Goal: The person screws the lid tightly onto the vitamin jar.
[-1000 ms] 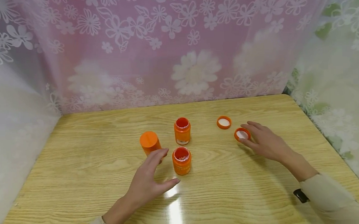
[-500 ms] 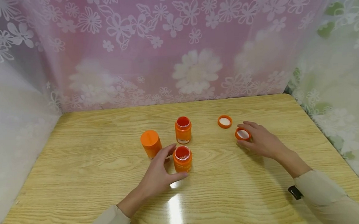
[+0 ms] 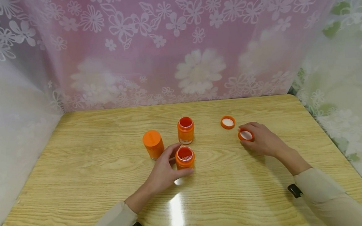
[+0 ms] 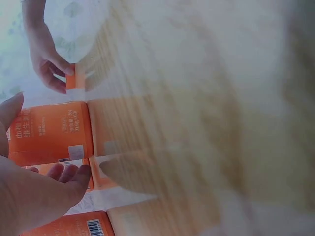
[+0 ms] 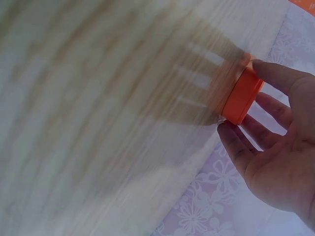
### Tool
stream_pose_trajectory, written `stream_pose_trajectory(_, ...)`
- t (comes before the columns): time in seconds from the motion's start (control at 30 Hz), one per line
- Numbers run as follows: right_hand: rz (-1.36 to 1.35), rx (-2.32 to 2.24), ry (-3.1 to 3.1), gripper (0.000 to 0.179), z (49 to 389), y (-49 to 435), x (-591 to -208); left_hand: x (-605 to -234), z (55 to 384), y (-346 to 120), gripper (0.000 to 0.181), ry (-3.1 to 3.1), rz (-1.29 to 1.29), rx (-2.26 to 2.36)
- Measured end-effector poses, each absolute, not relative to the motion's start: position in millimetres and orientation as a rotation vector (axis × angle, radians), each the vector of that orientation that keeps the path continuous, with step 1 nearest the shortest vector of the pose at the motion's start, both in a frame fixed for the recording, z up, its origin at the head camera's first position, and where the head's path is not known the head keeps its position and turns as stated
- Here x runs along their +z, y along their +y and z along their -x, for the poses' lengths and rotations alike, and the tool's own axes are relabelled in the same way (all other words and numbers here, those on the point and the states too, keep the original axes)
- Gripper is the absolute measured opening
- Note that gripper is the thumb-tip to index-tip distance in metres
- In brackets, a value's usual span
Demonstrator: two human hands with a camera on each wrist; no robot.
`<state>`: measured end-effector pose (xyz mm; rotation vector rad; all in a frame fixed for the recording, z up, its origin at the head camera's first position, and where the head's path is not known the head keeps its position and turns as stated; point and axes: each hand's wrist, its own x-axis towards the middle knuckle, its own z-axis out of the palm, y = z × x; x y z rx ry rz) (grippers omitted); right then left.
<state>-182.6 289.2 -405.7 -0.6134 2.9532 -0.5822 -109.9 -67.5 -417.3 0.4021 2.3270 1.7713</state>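
Observation:
My left hand (image 3: pixel 164 172) curves loosely about the front open orange bottle (image 3: pixel 185 163), thumb in front and fingers on its far left side. Whether it touches is unclear. Pale tablets (image 3: pixel 186 157) show inside that bottle's mouth. In the left wrist view the bottle (image 4: pixel 51 132) stands upright between thumb and fingers. Over on the right, my right hand (image 3: pixel 263 139) pinches an upturned orange cap (image 3: pixel 246 135) with a white liner. The right wrist view shows the cap (image 5: pixel 241 96) by its side, thumb on one edge and fingers on the other, at the tabletop.
Behind the front bottle stands a second uncapped orange bottle (image 3: pixel 186 131). A capped orange bottle (image 3: pixel 153 145) is at the left, close to my left fingers. Another upturned cap (image 3: pixel 228 122) lies behind the held one. A flowered curtain (image 3: pixel 178 58) hangs beyond the wooden table (image 3: pixel 94 158).
My left hand has moved rightward from beside the capped bottle to around the front open bottle. My right thumb and fingers have closed in on the cap, which stays in place.

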Motion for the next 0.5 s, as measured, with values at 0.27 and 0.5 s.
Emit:
stream_pose_trajectory(0.27,0.662,-0.576,2.944,0.042,186.7,287.7,-405.6,-417.1,110.8,-66.5,0.062,2.393,-0.474,1.702)
stream_pose_trajectory(0.5,0.694,-0.515,2.931,0.036,191.8,285.9,-400.7,-417.8,111.4,-67.8,0.058,2.402,-0.462,1.655)
